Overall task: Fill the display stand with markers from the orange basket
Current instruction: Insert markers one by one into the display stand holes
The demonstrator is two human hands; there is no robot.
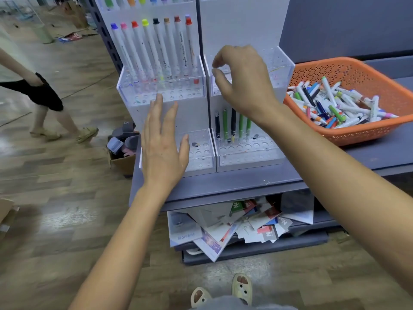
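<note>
A white display stand with clear perforated racks stands on a grey shelf. Its upper left rack holds a row of white markers with coloured caps. The lower right rack holds several black and green pens. The orange basket at the right is full of loose markers. My left hand is flat and spread in front of the lower left rack, holding nothing. My right hand hovers over the upper right rack, fingers curled and apart, with nothing visible in them.
The grey shelf carries the stand and basket. Below it lies a heap of notebooks and papers. A cardboard box of items sits on the wooden floor to the left. Another person walks at the far left.
</note>
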